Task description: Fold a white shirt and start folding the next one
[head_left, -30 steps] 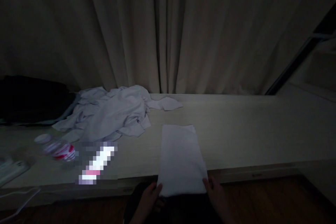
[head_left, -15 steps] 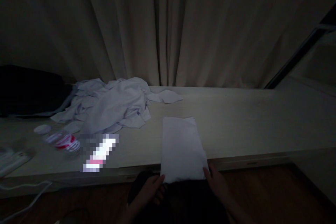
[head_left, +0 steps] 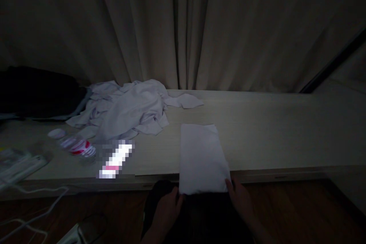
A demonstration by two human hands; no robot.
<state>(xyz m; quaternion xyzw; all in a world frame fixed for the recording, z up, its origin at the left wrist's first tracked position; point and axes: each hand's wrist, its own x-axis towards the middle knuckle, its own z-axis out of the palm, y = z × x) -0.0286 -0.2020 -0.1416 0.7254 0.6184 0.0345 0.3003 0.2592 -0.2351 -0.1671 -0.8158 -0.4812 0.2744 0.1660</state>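
While the room sits dim, you hold a folded white cloth (head_left: 202, 158) at the table (head_left: 271, 137) edge.
From the head view, your left hand (head_left: 168, 209) pinches its near-left corner, your right hand (head_left: 240, 198) its near-right corner, fingers closed on fabric; crumpled white clothes (head_left: 131, 108) lie well apart, a plastic bottle (head_left: 76, 145) beside them.

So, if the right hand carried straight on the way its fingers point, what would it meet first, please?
The right hand already touches the folded white cloth at its near right corner. Going on, it would probably slide along that cloth; beyond lies the bare tabletop, then the curtain.
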